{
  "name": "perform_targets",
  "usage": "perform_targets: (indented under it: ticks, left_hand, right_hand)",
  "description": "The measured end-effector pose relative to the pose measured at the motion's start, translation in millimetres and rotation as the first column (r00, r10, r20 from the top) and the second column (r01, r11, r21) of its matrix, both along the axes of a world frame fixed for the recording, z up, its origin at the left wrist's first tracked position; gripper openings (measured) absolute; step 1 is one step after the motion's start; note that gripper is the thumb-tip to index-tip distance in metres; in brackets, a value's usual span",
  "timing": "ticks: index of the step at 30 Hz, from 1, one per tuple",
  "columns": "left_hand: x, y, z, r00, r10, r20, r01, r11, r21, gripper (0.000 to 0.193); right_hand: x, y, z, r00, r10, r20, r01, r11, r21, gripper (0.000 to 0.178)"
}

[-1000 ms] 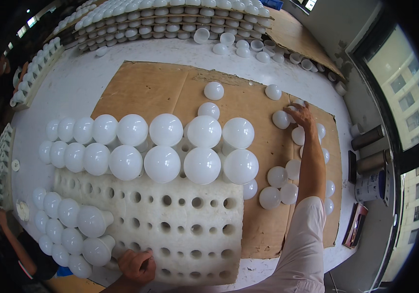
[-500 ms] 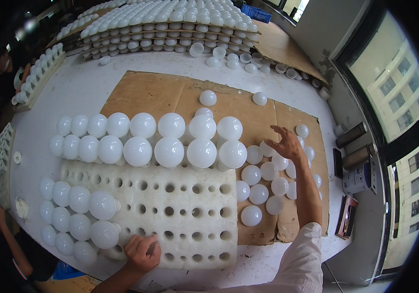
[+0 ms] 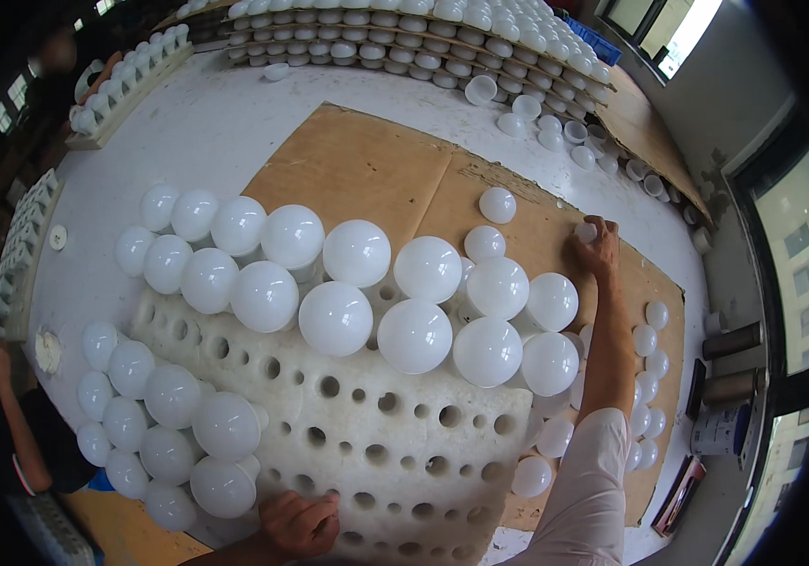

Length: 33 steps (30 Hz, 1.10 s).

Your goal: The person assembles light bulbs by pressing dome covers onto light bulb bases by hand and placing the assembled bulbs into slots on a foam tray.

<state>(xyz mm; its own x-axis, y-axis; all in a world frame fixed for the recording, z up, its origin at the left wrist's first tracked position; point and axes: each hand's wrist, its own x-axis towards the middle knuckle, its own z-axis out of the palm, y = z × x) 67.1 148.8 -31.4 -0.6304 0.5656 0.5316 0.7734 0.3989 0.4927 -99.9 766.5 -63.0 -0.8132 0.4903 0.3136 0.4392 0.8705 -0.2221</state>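
Observation:
My right hand (image 3: 600, 247) reaches to the far right part of the brown cardboard sheet (image 3: 357, 174), its fingers closed round a small white bulb cover (image 3: 586, 232). Near the front edge of a white foam block (image 3: 329, 415) rests my left hand (image 3: 299, 524), fingers curled; whatever it may hold is hidden. Two rows of white round bulbs (image 3: 335, 319) stand along the block's far side. More bulbs (image 3: 226, 424) fill its near left part, while open holes show between these groups. A loose cover (image 3: 498, 205) lies left of my right hand.
Several loose covers (image 3: 645, 387) lie right of my right forearm, others partly behind it. Stacked layers of white domes (image 3: 404, 42) stand at the back. A window wall, cylinders (image 3: 733, 340) and a tub (image 3: 720, 429) border the right. Another person's arm (image 3: 27, 424) shows at left.
My right hand was open above the loose covers; it has moved farther away and closed on a single one. My left hand stays curled at the foam block. The view has turned.

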Motion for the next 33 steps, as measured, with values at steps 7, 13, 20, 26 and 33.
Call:
perform_targets:
  ticks: [7, 13, 20, 26, 33]
  left_hand:
    - [-1, -6, -7, 0.999, 0.007, -0.048, -0.007, 1.0, 0.005, 0.026]
    - [0, 1, -2, 0.999, -0.005, -0.042, 0.007, 0.999, 0.043, 0.027]
    - [0, -1, -2, 0.998, 0.025, -0.051, -0.024, 1.0, 0.014, 0.027]
    - [-3, -3, -4, 0.999, -0.004, -0.037, 0.006, 0.999, 0.05, 0.025]
    - [-1, -2, -13, 0.999, -0.048, -0.007, 0.049, 0.996, 0.079, 0.025]
  right_hand:
    - [7, -99, 48, 0.978, 0.149, 0.146, -0.095, 0.942, -0.321, 0.05]
    - [-44, -144, 25, 0.844, 0.536, -0.023, -0.531, 0.827, -0.186, 0.068]
    - [-66, -167, 8, 0.761, 0.646, 0.05, -0.632, 0.757, -0.165, 0.06]
    - [-54, -172, 14, 0.708, 0.704, 0.047, -0.695, 0.707, -0.129, 0.057]
    - [-2, -141, 25, 0.709, 0.701, 0.072, -0.696, 0.713, -0.09, 0.055]
